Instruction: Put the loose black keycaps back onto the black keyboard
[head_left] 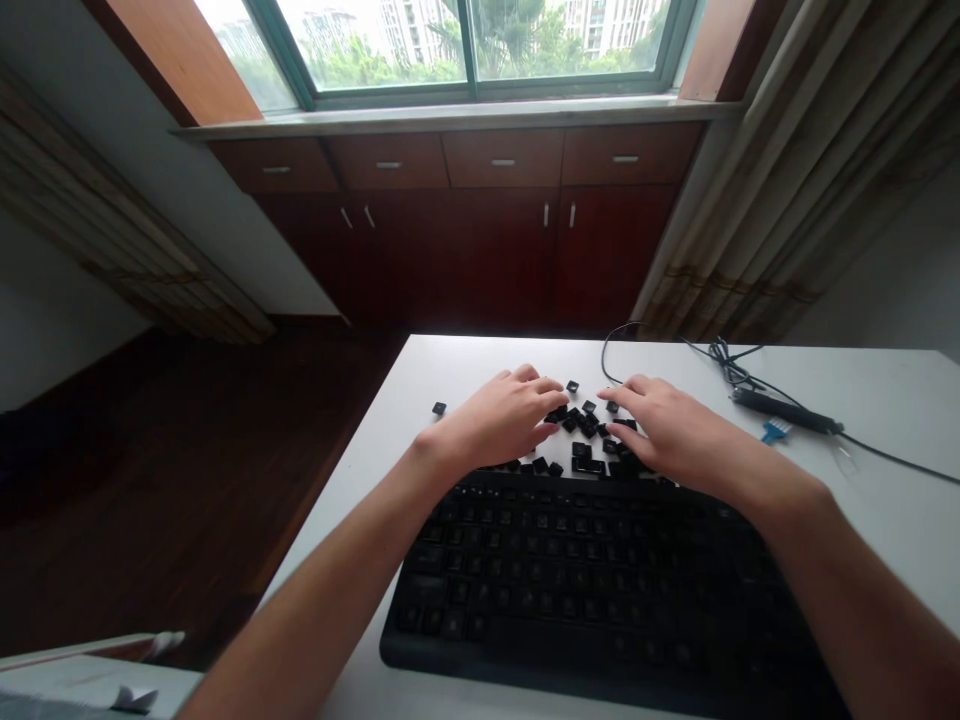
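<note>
A black keyboard [570,610] lies on the white table, its key switches showing where caps are off. Behind its far edge is a loose heap of black keycaps [587,424]. My left hand [506,415] reaches over the keyboard to the heap's left side, fingers stretched and thumb apart. My right hand [660,420] is at the heap's right side, its index finger and thumb spread near some caps. Neither hand plainly grips a cap, though some caps are hidden under the fingers. One stray keycap [439,408] lies left of my left wrist.
On the right of the white table [892,400] lie a black rod-shaped tool [786,410] with a coiled cable [731,362], a small blue brush [776,430] and a thin wire piece [845,458]. Red-brown cabinets [465,250] stand beyond, under a window.
</note>
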